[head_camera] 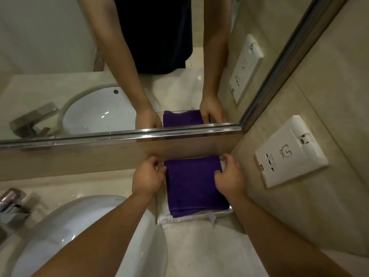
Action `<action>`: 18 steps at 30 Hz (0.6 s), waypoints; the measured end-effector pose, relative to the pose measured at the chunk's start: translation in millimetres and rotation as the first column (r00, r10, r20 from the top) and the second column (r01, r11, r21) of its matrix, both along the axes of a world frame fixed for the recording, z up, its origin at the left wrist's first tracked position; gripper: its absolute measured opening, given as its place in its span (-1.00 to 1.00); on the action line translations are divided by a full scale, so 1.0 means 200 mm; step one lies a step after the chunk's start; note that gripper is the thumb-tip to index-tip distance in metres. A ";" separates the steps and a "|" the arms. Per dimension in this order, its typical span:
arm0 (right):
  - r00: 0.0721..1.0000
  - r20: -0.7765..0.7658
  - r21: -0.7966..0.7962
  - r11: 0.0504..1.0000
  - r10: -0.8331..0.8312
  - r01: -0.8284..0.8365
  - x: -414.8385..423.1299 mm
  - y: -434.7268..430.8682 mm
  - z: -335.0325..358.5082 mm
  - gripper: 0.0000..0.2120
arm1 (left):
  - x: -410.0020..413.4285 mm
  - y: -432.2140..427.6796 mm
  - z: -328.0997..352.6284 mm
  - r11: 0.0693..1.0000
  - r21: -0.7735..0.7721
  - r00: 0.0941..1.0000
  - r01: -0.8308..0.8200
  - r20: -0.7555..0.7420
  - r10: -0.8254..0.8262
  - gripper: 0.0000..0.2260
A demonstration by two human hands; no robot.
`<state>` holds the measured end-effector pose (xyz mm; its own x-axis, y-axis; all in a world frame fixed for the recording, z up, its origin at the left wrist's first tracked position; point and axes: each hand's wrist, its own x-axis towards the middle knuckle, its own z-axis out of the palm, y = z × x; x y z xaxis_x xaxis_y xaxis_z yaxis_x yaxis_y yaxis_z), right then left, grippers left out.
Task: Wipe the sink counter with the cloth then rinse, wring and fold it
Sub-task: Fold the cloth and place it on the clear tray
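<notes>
Left grip: our left hand point(148, 176) curls its fingers round the left rim of the clear tray point(179, 220), knuckles up.
Right grip: our right hand point(229, 176) holds the tray's right rim, its fingers hooked at the far right corner and its thumb tip touching the cloth's right edge.
Cloth: one purple cloth point(195, 184), folded to a rectangle, lies flat in the tray between our two hands; a white tag point(212, 217) pokes out from under its near end.
Count: we count two hands, one cloth, one tray, one sink basin point(79, 226), one faucet point(12, 204) and one socket plate point(289, 150); the mirror point(60, 47) repeats each of them once.
Tray edges: the far rim lies close to the backsplash point(69, 158), and we cannot tell whether it touches. The right rim is near the side wall point(299, 206), and the left rim is just beside the basin's edge.
Open room: the bare counter point(199, 250) on our side of the tray, between basin and side wall, is the one free stretch.
Around: the faucet stands at the far left of the basin, well apart from the tray. The socket plate sits on the side wall, to the right of our right hand.
In the way: the side wall hems in our right hand. The backsplash and the mirror frame point(119, 135) close off the far side, and our left forearm crosses above the basin.
</notes>
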<state>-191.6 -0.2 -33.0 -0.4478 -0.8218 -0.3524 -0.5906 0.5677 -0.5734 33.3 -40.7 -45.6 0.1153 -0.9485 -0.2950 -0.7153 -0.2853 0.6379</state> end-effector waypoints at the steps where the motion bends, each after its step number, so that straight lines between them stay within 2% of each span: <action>1: 1.000 -0.014 -0.010 1.000 0.008 -0.009 0.01 0.03 -0.01 -0.47 | 0.01 0.04 0.00 1.000 0.003 1.000 -0.008 0.022 0.008 -0.80; 5: 0.999 -0.036 0.029 0.999 -0.025 0.026 0.02 0.16 -0.04 -0.57 | -0.01 0.21 -0.02 0.980 0.192 0.998 -0.059 -0.024 0.065 -0.79; 8: 0.999 -0.020 0.075 0.996 -0.045 0.046 0.02 0.26 -0.06 -0.57 | -0.03 0.31 -0.03 0.968 0.234 0.992 -0.095 -0.063 0.113 -0.76; 11: 0.999 -0.005 0.086 0.996 -0.040 0.040 0.01 0.32 -0.05 -0.65 | -0.04 0.38 -0.05 0.950 0.284 0.974 -0.128 -0.144 0.174 -0.79; 15: 0.995 0.093 0.102 0.994 -0.041 0.031 -0.02 0.34 -0.04 -0.80 | -0.03 0.41 -0.06 0.887 0.403 0.864 -0.225 -0.338 0.372 -0.81; 18: 0.981 0.187 0.066 0.997 -0.047 0.035 -0.03 0.35 -0.05 -0.88 | -0.05 0.42 -0.05 0.900 0.364 0.869 -0.241 -0.332 0.367 -0.84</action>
